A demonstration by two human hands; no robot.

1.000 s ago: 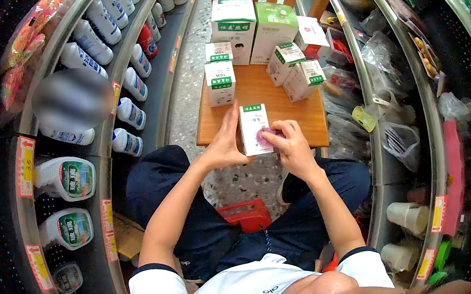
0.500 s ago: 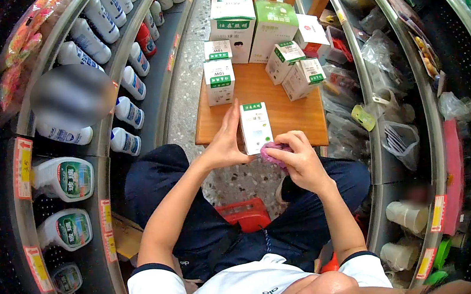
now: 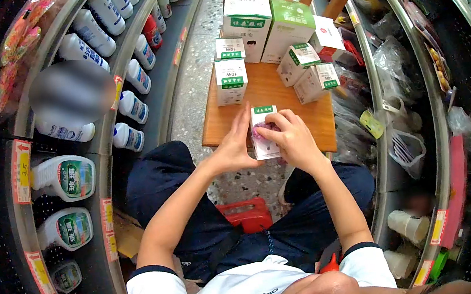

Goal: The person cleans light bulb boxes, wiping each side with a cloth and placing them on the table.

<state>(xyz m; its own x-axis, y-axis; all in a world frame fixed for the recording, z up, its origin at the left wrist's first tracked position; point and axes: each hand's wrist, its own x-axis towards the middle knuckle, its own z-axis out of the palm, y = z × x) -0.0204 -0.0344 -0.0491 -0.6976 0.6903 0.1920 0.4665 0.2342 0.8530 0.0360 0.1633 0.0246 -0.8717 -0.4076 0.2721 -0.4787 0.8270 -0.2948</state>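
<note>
A small white-and-green light bulb box (image 3: 269, 151) rests at the near edge of the wooden stool-like table (image 3: 267, 92). My left hand (image 3: 234, 147) grips it from the left, fingers stretched along its side and thumb at its near end. Pinched in my right hand (image 3: 295, 142) is a crumpled purple cloth (image 3: 261, 132), pressed on the box's upper face. Part of that face is hidden behind the cloth and fingers. Just beyond my left hand stands a 10W bulb box (image 3: 232, 82).
Larger white (image 3: 247, 20) and green (image 3: 287, 30) boxes stand at the table's far end, with two small tilted boxes (image 3: 310, 83) on the right. Shelves of bottles (image 3: 132, 107) run along the left. Bagged goods (image 3: 388, 61) fill shelves on the right. Below is a red stool (image 3: 247, 215).
My right hand has moved the purple cloth from the box's near right corner up onto its face. My left hand stays at the box's left side. The view has shifted slightly.
</note>
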